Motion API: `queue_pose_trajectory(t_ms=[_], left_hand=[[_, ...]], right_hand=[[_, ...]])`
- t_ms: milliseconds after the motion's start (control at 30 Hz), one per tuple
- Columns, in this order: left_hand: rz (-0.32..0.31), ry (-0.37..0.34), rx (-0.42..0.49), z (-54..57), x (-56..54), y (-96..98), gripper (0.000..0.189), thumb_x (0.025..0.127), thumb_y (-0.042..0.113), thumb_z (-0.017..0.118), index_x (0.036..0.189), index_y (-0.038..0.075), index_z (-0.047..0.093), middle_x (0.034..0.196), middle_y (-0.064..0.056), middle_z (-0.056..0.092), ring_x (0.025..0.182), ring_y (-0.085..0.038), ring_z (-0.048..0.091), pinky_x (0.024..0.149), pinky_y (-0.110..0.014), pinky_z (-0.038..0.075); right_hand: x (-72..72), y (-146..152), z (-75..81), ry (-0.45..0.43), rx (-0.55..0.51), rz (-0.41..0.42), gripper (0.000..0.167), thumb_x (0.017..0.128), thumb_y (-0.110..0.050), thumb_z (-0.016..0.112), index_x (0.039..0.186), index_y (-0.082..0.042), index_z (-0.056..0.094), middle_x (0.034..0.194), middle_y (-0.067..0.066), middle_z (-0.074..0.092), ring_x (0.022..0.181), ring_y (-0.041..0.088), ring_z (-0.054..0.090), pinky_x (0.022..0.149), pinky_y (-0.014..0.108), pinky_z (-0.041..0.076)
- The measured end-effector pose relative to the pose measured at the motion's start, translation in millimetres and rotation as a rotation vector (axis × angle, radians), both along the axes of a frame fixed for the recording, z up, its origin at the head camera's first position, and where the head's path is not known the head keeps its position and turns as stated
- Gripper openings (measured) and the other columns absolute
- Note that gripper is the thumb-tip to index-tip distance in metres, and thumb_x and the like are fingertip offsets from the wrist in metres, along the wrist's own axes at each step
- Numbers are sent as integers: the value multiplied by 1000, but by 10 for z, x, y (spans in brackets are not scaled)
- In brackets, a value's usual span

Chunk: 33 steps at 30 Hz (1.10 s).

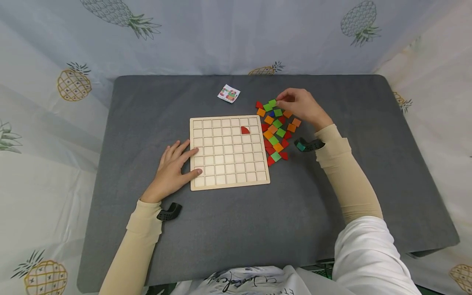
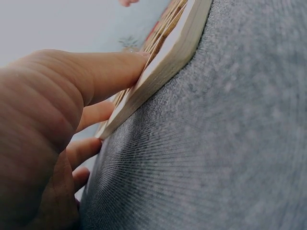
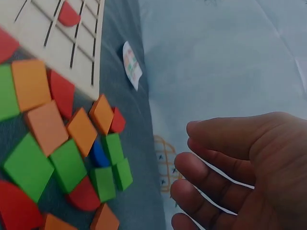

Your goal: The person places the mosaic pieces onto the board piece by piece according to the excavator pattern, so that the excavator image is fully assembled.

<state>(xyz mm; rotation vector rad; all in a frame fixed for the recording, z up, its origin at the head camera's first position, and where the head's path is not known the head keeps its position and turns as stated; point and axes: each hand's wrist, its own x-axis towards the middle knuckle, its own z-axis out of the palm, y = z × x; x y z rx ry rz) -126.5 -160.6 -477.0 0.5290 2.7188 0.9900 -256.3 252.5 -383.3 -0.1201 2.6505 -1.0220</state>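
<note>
Left hand (image 1: 171,172), spread, touched a pale square wooden board (image 1: 225,153) at nine o'clock; right hand (image 1: 303,105) hovered loose, empty, at two.

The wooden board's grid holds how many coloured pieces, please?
1: a red quarter-circle, upper right on the board. The left hand covers a little of it, but likely hides none.

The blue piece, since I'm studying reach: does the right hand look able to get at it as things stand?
Probably yes: the right hand is near and at least part of the blue piece lies exposed, though green pieces and an orange piece crowd it, perhaps leaving little finger room.
</note>
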Motion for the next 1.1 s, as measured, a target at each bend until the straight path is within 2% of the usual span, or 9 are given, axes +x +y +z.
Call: queue_pose_trajectory(t_ms=[267, 533, 733, 833, 967, 1100], left_hand=[[1, 0, -8, -6, -6, 16, 71, 92, 41, 73, 153, 15, 46, 170, -10, 21, 159, -34, 5, 128, -57, -4], [2, -10, -8, -9, 5, 18, 72, 93, 41, 73, 154, 15, 45, 170, -10, 20, 159, -34, 4, 128, -57, -4], [4, -14, -7, 1, 14, 9, 72, 93, 41, 72, 155, 15, 44, 170, -11, 19, 159, -33, 3, 128, -58, -4], [6, -14, -12, 6, 16, 4, 72, 93, 42, 72, 155, 16, 44, 171, -10, 19, 159, -33, 2, 128, -58, -4], [1, -4, -11, 2, 12, 5, 72, 93, 43, 72, 154, 16, 45, 171, -9, 19, 159, -33, 3, 128, -58, -4], [4, 3, -7, -11, 11, 2, 72, 93, 42, 72, 154, 15, 46, 170, -10, 20, 159, -34, 4, 128, -57, -4]], right_hand=[[-62, 111, -109, -25, 129, -8, 38, 106, -31, 52, 133, -6, 62, 124, 18, 61, 103, 33, 57, 88, 44, 51], [-68, 257, -203, -44, 245, 17, 40, 105, -23, 53, 137, 0, 59, 134, 23, 58, 109, 37, 58, 95, 53, 52], [35, 386, -223, -81, 374, 58, 43, 105, -28, 53, 139, -2, 59, 140, 24, 57, 118, 40, 58, 97, 59, 50], [123, 422, -219, -90, 431, 52, 45, 104, -32, 55, 139, -4, 60, 140, 22, 59, 119, 41, 59, 95, 61, 50], [223, 432, -240, -93, 437, 40, 47, 104, -36, 57, 137, -4, 62, 137, 23, 61, 116, 40, 60, 91, 60, 51], [278, 417, -283, -55, 407, 37, 44, 104, -33, 57, 135, -1, 63, 134, 25, 57, 114, 40, 57, 91, 60, 50]])
